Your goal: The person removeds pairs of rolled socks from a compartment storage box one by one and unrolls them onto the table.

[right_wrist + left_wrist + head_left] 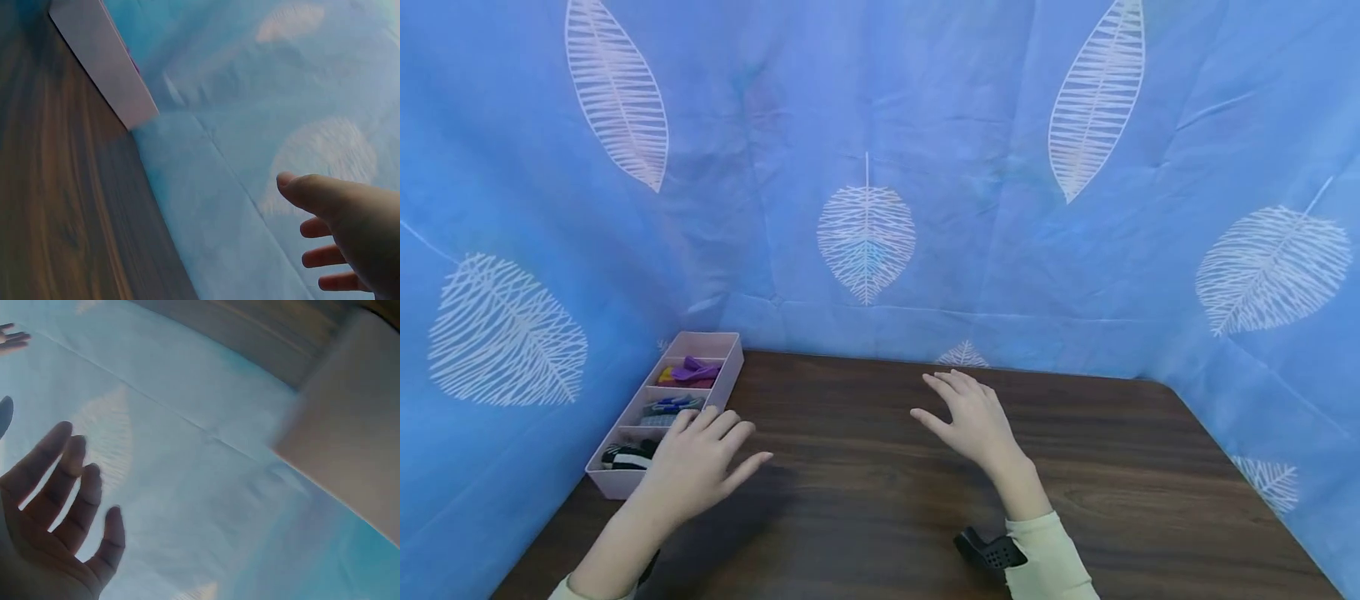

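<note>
Left hand [696,465] beside oblong pink plastic tray [731,372]

A dark wooden table [925,492] stands against blue cloth [970,167] printed with white leaves [867,231].

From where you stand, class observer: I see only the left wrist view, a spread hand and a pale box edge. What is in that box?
Observer: The box is a pink tray with compartments in a row; one holds purple items, and the nearest holds something black and white.
Operator: Is my left hand touching it?
Observer: The left hand is open, fingers spread, right beside the tray's near end; contact cannot be told.
Operator: And the other hand?
Observer: The right hand is open, holding nothing, at mid-table.
Operator: Is the farthest compartment filled?
Observer: It looks empty in the head view.
</note>
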Available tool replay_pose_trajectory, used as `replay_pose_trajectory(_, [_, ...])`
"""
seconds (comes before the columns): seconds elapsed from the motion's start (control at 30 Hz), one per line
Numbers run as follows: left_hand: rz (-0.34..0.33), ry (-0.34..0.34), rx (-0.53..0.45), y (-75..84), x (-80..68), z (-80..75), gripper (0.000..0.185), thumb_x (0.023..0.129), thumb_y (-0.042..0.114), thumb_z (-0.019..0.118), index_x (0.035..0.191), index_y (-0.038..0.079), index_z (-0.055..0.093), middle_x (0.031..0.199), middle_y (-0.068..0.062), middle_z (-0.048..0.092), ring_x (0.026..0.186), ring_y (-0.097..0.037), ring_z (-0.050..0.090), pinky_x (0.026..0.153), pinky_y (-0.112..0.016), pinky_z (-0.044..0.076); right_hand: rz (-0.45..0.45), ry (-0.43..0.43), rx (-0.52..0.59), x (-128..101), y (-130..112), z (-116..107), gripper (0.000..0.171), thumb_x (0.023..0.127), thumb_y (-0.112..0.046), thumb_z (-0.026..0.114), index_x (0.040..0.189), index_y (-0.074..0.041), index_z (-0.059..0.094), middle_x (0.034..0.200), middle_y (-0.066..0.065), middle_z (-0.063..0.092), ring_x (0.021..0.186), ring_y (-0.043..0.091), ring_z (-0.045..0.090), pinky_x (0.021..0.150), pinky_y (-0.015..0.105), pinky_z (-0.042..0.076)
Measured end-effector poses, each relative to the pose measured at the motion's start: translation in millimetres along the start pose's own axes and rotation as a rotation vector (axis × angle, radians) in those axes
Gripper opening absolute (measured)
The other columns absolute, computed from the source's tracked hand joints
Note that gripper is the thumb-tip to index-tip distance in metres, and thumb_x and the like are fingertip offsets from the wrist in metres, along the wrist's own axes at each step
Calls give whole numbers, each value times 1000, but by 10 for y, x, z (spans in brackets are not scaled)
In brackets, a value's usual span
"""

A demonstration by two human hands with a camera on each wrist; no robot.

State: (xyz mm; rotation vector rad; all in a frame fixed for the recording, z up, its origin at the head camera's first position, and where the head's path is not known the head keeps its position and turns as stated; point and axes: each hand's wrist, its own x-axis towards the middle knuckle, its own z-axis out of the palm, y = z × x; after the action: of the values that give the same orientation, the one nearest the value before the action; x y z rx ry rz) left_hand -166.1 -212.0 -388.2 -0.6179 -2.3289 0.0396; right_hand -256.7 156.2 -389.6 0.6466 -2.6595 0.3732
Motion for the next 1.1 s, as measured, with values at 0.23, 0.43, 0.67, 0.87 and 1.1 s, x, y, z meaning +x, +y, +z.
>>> replay_pose_trajectory(0.23, [-36, 13, 19, -266, -322, -88, 68, 98, 65, 25, 83, 14, 68, 80, -3, 66, 80, -26, 58, 70, -46, 45, -187, 25, 0, 54, -466, 72, 56, 90, -54, 61, 133, -18, 60, 128, 7, 63, 128, 30, 54, 102, 54, 42])
replay_pose_trajectory(0.43, [-90, 23, 27, -473, -596, -183, 60, 97, 64, 38, 78, 14, 66, 79, -4, 64, 81, -27, 58, 68, -47, 40, -374, 30, -23, 170, -834, 278, 51, 92, -56, 57, 128, -21, 63, 121, 0, 64, 118, 21, 58, 96, 43, 46])
replay_pose_trajectory(0.67, [-333, -127, 44, -685, -739, -295, 30, 71, 37, 81, 83, 13, 68, 88, -10, 65, 86, -31, 53, 75, -53, 39, -599, 121, 11, 439, -1259, 469, 42, 92, -52, 59, 121, -22, 67, 113, -6, 68, 110, 13, 60, 88, 33, 49])
replay_pose_trajectory(0.87, [-422, -232, 11, -749, -787, -192, 30, 76, 41, 79, 85, 14, 69, 93, -10, 64, 89, -31, 50, 79, -57, 40, -648, 94, 9, 594, -1583, 680, 41, 93, -54, 56, 120, -25, 67, 112, -10, 68, 108, 9, 60, 84, 27, 47])
replay_pose_trajectory(1.1, [-487, -295, -19, -745, -888, -122, 28, 78, 40, 78, 85, 14, 70, 89, -7, 62, 87, -31, 53, 80, -60, 42, -675, 23, 6, 734, -1956, 923, 44, 96, -55, 51, 120, -23, 68, 111, -9, 68, 99, 7, 61, 78, 20, 48])
